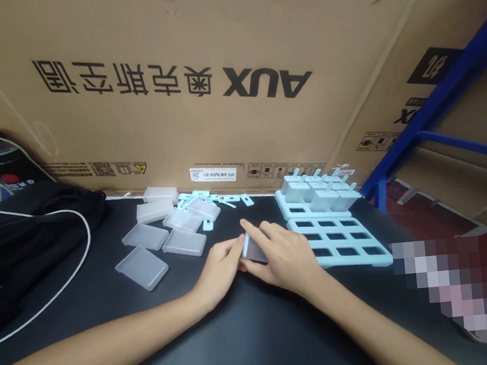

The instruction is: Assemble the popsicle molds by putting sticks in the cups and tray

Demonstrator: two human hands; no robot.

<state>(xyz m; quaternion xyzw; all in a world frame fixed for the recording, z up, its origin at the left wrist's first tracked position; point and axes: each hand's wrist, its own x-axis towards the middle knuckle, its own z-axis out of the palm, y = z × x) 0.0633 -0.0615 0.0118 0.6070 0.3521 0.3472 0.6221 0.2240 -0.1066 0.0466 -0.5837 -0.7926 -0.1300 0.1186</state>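
Observation:
Between my two hands is a translucent popsicle mold (256, 250) with a light blue lid along its left edge. My left hand (221, 267) pinches the lid side, and my right hand (284, 255) wraps over the clear body. Several loose translucent mold cups (142, 268) lie to the left. Behind them is a pile of light blue popsicle sticks with lids (247, 200). On the right, a light blue rack (339, 256) has rectangular slots, and behind it a second rack (286, 207) carries several lidded molds (341, 199) with sticks pointing up.
A large cardboard box (170, 129) stands along the back of the black table (206, 345). Black cloth (39, 240) and a white cable (87, 241) lie at the left, near a dark bottle (7, 160). A blue metal frame (435, 92) rises at the right.

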